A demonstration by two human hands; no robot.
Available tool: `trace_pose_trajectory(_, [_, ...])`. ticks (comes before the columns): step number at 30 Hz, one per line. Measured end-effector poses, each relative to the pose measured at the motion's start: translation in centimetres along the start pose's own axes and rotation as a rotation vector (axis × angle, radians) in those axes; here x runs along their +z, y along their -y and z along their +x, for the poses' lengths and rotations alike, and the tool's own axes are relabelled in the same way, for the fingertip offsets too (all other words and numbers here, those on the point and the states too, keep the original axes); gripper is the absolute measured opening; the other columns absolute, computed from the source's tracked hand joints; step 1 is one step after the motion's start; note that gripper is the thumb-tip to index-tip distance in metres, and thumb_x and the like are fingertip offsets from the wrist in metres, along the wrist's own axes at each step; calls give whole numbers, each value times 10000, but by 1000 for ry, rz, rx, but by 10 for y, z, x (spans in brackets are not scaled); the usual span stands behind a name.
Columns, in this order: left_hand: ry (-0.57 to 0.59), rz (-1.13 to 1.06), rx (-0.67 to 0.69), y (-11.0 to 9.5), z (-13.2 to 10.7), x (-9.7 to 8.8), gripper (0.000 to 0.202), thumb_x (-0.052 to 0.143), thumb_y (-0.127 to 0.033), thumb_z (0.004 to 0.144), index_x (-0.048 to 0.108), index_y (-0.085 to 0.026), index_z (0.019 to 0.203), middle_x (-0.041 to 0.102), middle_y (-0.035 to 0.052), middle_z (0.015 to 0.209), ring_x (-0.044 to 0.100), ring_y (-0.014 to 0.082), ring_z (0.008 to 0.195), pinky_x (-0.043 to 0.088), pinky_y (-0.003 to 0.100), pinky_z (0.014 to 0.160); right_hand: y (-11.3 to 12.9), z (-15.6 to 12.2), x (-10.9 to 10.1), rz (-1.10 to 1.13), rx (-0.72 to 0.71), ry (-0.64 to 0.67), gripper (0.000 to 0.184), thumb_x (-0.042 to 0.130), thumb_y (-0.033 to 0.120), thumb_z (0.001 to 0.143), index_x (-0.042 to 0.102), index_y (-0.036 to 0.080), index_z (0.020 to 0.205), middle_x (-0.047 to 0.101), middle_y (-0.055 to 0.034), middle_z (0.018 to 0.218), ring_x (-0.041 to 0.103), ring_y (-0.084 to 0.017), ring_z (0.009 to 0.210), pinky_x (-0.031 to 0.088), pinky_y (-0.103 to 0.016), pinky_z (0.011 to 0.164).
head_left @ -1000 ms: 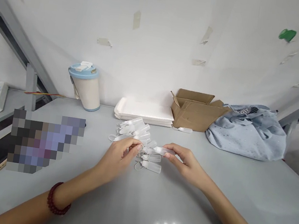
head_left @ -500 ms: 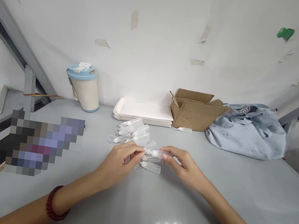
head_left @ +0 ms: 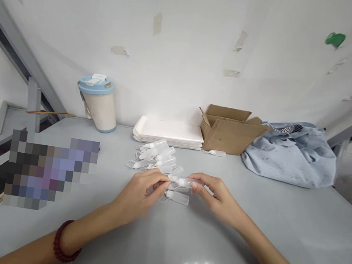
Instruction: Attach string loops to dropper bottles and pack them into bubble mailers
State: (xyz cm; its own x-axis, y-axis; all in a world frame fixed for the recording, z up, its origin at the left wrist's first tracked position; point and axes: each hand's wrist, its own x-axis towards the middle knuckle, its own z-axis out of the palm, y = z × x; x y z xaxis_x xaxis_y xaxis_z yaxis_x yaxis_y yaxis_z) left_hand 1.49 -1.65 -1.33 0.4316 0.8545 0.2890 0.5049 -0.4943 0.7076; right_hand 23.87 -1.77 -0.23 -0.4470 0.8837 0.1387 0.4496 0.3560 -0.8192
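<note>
As my right hand clamps bottle, left hand pinches its cap; cap not seated yet, I judge. Pile behind, middle of bench: done or waiting, cannot tell.

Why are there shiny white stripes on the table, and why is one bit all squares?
In the head view, the stripes are light glare on the table; the squares are a pixelated patch left of the left hand.

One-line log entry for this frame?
left hand: pinches cap end of small clear bottle | right hand: grips same bottle's body, above table | bottle pile: on table just behind hands
</note>
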Motion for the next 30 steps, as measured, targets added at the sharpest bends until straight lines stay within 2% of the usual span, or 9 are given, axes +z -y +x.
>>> trace_pose_trajectory(12, [-12,-8,30,0,0,0,186,473,-198,885,655,-184,844,582,5,701,483,115,613,374,214,541,1,1,1,20,15,28,311,412,357,941,641,196,1077,674,-36,929,597,-171,829,457,-284,745])
trace_pose_trajectory(22, [-52,-33,-10,0,-1,1,189,479,-215,888,654,-184,823,557,-8,672,468,110,603,360,215,541,0,0,-1,0,15,23,315,407,366,942,644,202,1069,673,-30,914,587,-168,814,445,-284,743])
trace_pose_trajectory(30, [-28,-20,26,-2,-1,0,197,468,-195,885,644,-185,797,563,-5,680,472,109,602,368,211,535,2,0,1,19,21,43,313,407,370,941,648,196,1039,674,-27,906,584,-160,797,435,-269,711])
